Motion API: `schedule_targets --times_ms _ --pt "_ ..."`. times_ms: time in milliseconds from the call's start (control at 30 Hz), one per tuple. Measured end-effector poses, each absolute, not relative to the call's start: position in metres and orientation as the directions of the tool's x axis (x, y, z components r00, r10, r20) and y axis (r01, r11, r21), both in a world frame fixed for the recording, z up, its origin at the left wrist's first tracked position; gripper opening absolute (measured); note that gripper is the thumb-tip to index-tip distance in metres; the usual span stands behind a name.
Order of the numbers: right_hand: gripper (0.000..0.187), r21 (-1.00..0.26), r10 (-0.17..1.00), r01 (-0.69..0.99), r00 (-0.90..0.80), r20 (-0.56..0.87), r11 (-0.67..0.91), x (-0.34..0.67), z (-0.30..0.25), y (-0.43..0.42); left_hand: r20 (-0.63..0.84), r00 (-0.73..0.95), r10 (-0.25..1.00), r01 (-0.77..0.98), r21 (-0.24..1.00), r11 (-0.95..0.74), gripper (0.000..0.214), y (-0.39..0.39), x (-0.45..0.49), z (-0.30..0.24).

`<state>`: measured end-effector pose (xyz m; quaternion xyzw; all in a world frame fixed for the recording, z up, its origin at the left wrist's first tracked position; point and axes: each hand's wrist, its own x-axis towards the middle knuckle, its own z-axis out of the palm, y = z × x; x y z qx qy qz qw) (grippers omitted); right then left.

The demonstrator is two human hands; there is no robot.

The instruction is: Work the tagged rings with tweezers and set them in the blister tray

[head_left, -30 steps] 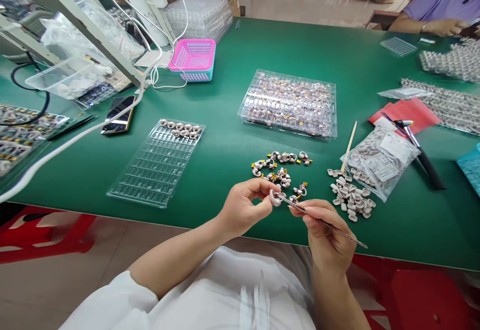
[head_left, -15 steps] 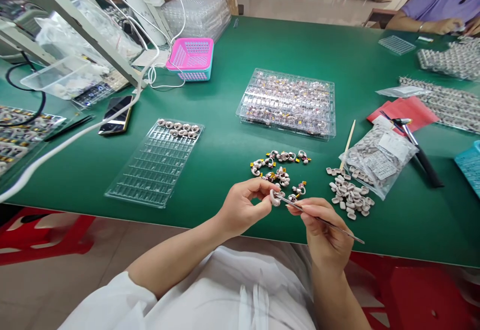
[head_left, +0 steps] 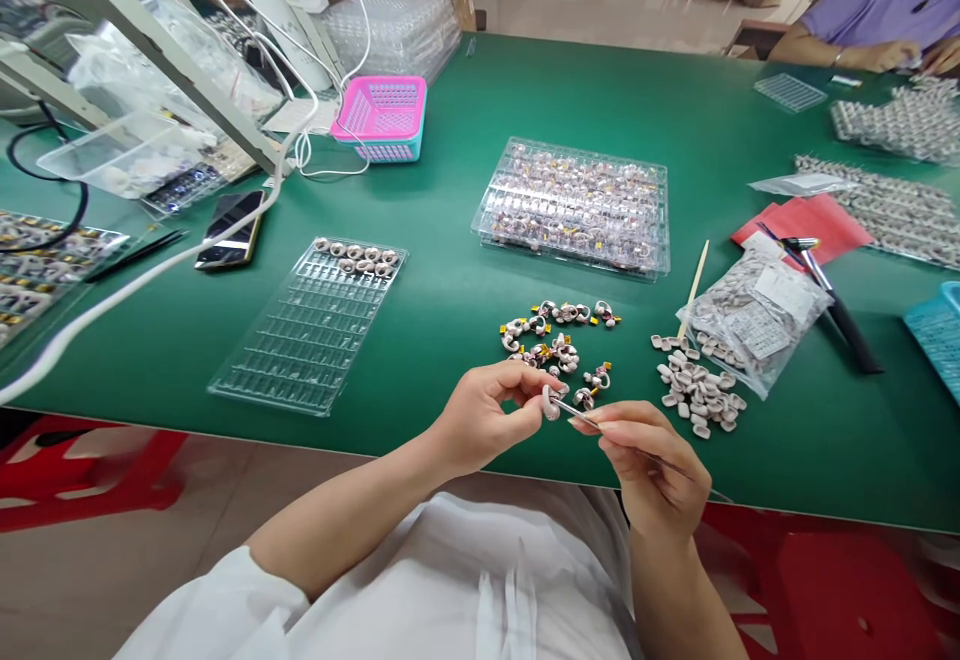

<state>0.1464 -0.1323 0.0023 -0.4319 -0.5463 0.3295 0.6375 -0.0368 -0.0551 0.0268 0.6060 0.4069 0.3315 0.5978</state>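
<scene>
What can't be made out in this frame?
Head view: the ring part in the left hand is mostly covered by fingertips, too small for detail.
Tweezers in the right hand: whether the tips grip anything is too small to tell.
Co-worker, top right: cut off by the edge.

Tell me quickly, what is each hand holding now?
Left hand: closed on a small ring-shaped part.
Right hand: closed on thin metal tweezers.

Green table [head_left: 450, 310], pink basket [head_left: 384, 110]
</scene>
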Motion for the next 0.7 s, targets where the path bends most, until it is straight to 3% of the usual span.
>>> schedule_targets --times_ms 133,367,433,533,700 --pt "0.024 -0.92 0.906 -0.071 0.219 0.362 0.385 0.145 -0.003 -0.128 -0.087 0.448 0.89 0.117 0.992 0.039 0.016 -0.054 -0.037 0.028" --pt "0.019 -0.896 0.917 -0.198 0.127 0.378 0.397 0.154 -0.008 -0.122 -0.269 0.53 0.804 -0.036 0.941 0.338 0.014 -0.05 -0.036 0.033" --pt "0.02 -0.891 0.918 -0.225 0.126 0.375 0.395 0.154 -0.009 -0.122 -0.226 0.516 0.826 -0.021 0.961 0.277 0.012 -0.051 -0.037 0.033" --pt "0.021 -0.89 0.93 -0.275 0.15 0.335 0.364 0.152 -0.009 -0.123 -0.059 0.473 0.879 0.052 0.998 0.039 0.012 -0.054 -0.038 0.031" --pt "0.019 -0.9 0.945 -0.308 0.207 0.253 0.309 0.146 -0.006 -0.123 0.211 0.45 0.868 0.129 0.946 -0.297 0.022 -0.055 -0.038 0.031"
